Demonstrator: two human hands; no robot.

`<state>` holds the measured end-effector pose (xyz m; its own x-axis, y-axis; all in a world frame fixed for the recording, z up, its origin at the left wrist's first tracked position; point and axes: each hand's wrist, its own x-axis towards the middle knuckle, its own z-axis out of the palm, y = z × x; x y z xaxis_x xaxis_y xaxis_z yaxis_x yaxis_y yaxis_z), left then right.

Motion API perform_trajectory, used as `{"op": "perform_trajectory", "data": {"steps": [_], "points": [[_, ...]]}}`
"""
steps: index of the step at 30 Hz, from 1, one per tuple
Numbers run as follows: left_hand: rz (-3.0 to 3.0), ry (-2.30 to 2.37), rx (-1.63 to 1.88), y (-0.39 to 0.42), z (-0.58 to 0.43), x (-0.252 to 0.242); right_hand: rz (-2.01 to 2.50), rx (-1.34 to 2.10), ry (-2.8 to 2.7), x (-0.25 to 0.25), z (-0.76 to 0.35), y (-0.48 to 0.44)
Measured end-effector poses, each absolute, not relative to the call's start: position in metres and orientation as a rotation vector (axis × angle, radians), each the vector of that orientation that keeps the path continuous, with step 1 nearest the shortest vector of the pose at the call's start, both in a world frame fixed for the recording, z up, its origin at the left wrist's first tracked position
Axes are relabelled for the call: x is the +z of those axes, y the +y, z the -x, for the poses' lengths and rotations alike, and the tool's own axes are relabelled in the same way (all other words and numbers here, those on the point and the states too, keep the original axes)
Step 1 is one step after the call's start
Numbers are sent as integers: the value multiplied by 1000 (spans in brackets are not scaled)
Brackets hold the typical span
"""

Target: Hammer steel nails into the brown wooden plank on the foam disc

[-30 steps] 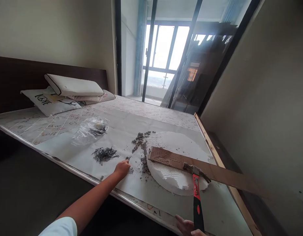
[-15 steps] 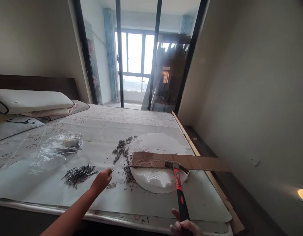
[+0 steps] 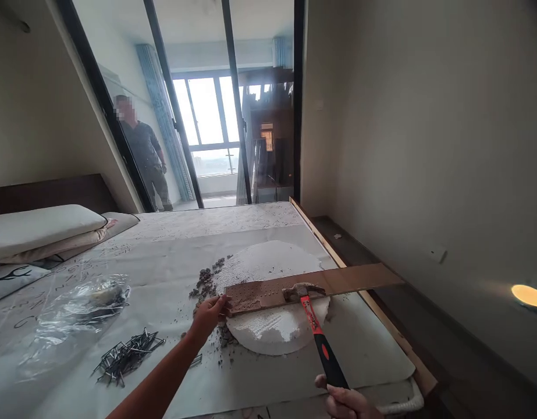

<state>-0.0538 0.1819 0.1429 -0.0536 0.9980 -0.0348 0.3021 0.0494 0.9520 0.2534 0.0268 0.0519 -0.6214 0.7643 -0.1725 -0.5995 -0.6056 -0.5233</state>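
My right hand [image 3: 344, 401] is closed round the black lower handle of a red-and-black claw hammer [image 3: 323, 348]. The hammer's head rests on a brown wooden board [image 3: 351, 281] with many small points along its left part. At the board's left end, my left hand [image 3: 210, 311] has its fingers pinched together; a thin nail showed at these fingertips earlier, and now they largely hide it. Beneath the board lies a round white foam-like slab [image 3: 272, 340]. A heap of nails [image 3: 127, 354] and a few loose nails [image 3: 196, 361] lie left of and below my left hand.
Grey crumbs [image 3: 203, 282] lie along the slab's left edge. A clear plastic bag [image 3: 71, 317] and folded bedding [image 3: 45, 227] are on the left of the sheet-covered bed [image 3: 159, 250]. Wooden edging [image 3: 320, 230] runs along its right side. A person [image 3: 141, 148] stands behind the glass doors.
My left hand has moved from beside the nails up to the board's left end. The hammer stays on the board in my right hand. The view has shifted, showing more of the person.
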Motion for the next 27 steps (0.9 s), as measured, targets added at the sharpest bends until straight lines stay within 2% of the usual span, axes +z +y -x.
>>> {"op": "perform_trajectory", "data": {"steps": [8,15,27], "points": [[-2012,1474,816,224,-52,134,1020,1860,-749,81,-274,26],[-2211,1676,494,259,-83,102,1025,1833,-866,77,-292,30],[-2211,1786,440,257,-88,93,1132,1760,-857,69,-296,31]]}}
